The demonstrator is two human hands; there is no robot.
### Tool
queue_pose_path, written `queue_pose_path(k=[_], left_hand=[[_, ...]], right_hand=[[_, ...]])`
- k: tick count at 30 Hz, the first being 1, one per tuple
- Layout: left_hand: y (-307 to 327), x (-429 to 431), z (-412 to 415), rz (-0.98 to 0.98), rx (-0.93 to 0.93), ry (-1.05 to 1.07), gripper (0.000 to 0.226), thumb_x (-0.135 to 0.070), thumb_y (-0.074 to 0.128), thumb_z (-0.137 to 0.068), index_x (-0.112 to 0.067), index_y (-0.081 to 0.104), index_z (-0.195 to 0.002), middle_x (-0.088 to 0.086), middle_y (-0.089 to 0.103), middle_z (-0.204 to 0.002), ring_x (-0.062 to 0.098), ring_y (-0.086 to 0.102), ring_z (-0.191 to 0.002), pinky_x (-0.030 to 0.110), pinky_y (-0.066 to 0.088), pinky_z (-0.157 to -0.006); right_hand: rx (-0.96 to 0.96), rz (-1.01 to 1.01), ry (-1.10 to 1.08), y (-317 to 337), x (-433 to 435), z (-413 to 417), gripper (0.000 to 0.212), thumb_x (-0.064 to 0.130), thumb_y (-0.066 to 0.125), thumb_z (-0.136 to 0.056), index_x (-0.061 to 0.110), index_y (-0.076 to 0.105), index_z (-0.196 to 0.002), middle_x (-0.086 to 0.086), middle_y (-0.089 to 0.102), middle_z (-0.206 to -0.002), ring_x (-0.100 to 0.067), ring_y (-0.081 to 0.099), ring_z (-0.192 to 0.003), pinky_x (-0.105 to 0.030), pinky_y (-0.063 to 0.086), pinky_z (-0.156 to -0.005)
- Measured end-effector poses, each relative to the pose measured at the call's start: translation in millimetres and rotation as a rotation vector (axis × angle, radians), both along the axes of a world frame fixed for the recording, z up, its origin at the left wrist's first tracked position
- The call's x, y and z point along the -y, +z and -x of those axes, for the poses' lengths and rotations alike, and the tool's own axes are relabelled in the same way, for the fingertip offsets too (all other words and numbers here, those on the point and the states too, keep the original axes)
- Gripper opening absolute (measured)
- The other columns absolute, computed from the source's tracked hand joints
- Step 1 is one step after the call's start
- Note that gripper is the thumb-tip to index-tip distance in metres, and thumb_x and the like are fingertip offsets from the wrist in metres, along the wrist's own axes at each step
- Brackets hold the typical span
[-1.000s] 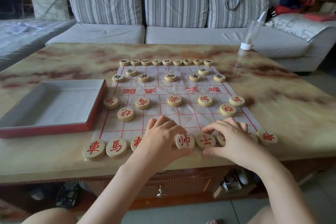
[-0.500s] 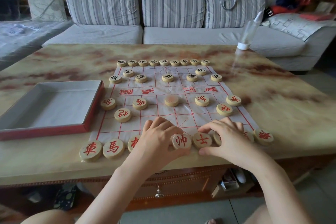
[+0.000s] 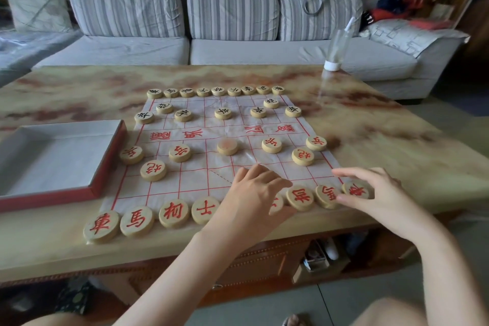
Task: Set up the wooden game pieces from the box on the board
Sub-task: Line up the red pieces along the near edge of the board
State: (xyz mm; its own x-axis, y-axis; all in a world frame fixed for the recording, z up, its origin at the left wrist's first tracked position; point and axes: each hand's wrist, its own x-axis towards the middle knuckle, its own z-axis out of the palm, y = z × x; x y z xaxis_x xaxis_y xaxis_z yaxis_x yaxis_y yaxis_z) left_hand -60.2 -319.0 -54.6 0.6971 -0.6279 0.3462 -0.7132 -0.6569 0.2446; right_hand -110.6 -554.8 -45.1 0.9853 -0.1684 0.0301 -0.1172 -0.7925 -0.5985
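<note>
Hands shifted right (grips loose, empty): left hand (image 3: 254,198) tops middle pieces (image 3: 277,205), right hand (image 3: 370,193) flanks end piece (image 3: 357,189).

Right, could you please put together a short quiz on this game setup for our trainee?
1. True or false: the box holds loose pieces.
2. How many black-lettered pieces form the far row? A seven, B nine, C eleven.
3. Fill in: the ___ hand covers the middle of the near red row.
Key: 1 false; 2 B; 3 left hand.
</note>
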Motion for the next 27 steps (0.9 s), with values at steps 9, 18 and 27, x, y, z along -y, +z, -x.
queue_pose_path(k=[9,18,27], left_hand=[[-7.1,33.9,-6.7,-0.001,0.027,0.125,0.068,-0.070,0.038,-0.069,-0.023,0.064,-0.111,-0.006,0.066,-0.106,0.018,0.052,-0.108,0.032,0.037,-0.092],[-18.1,41.1,-11.9,-0.001,-0.074,0.135,0.059,-0.065,0.048,-0.074,-0.023,0.062,-0.113,-0.005,0.061,-0.109,0.018,0.045,-0.110,0.030,0.029,-0.093],[-16.7,40.2,-5.8,0.061,-0.043,0.003,0.070,-0.057,0.027,-0.073,-0.024,0.050,-0.130,-0.010,0.057,-0.127,0.017,0.045,-0.118,0.027,0.019,-0.088]], right_hand=[[-0.055,0.078,0.105,-2.8,0.6,-0.7,0.054,0.026,0.070,-0.080,0.067,0.044,-0.104,0.016,0.039,-0.117,-0.015,0.033,-0.108,-0.029,0.028,-0.098],[0.036,0.285,0.105,-10.5,-1.6,-12.2,0.047,0.056,0.066,-0.071,0.047,0.052,-0.115,0.025,0.051,-0.101,-0.005,0.034,-0.106,-0.028,0.017,-0.077],[0.112,0.234,0.176,-5.2,-10.1,-8.5,0.062,0.063,0.062,-0.066,0.049,0.045,-0.124,0.032,0.039,-0.125,0.000,0.028,-0.113,-0.014,0.017,-0.085]])
